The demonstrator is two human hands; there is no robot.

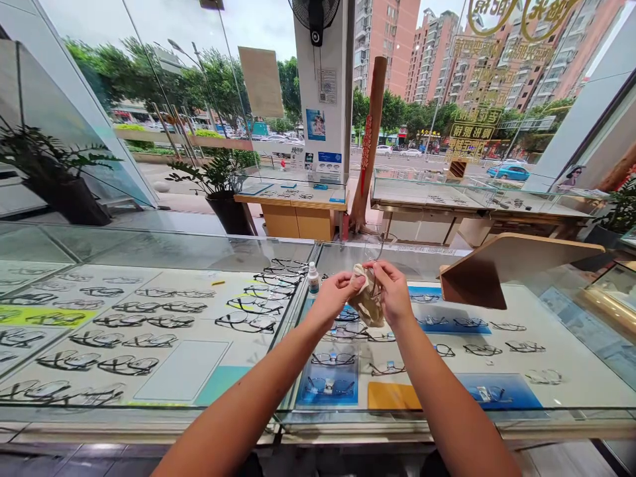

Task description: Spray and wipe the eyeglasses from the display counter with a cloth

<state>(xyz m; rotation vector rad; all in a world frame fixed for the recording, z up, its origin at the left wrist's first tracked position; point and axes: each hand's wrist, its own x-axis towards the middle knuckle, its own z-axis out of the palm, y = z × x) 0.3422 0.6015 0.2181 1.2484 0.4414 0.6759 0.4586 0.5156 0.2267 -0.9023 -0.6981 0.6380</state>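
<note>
Both my hands are raised over a glass display counter (pixel 199 252). My left hand (pixel 334 295) pinches a beige cleaning cloth (pixel 366 303). My right hand (pixel 392 290) is closed on the same cloth, with what looks like a thin pair of glasses wrapped in it; a clear lens (pixel 373 246) shows just above the fingers. The cloth hangs between the two hands. A small white spray bottle (pixel 313 278) stands on the glass just left of my left hand.
Rows of eyeglass frames (pixel 149 321) lie under the glass. A tilted wooden-backed mirror (pixel 501 265) stands on the counter at right. Potted plants (pixel 226 189), more display cases (pixel 293 199) and a shop window are beyond.
</note>
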